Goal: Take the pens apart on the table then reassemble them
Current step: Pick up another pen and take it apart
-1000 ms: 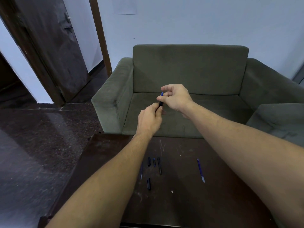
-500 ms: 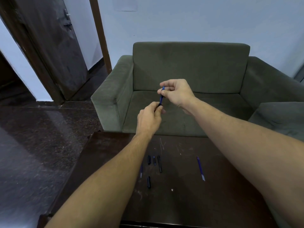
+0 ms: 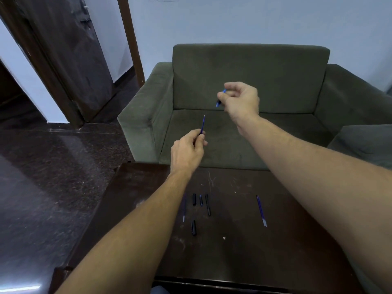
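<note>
left hand (image 3: 186, 151) fingers (image 3: 198, 139) pinch refill (image 3: 203, 124) | right hand (image 3: 241, 100) fingers (image 3: 231, 85) grip barrel (image 3: 218, 103) | parts now pulled apart

Dark scratched table (image 3: 244, 262), several black pen parts (image 3: 207, 205), blue refill (image 3: 261, 210) well apart, perhaps a second refill (image 3: 184, 209).

No lettering, label, brand, number or sign can be read anywhere in view.
</note>
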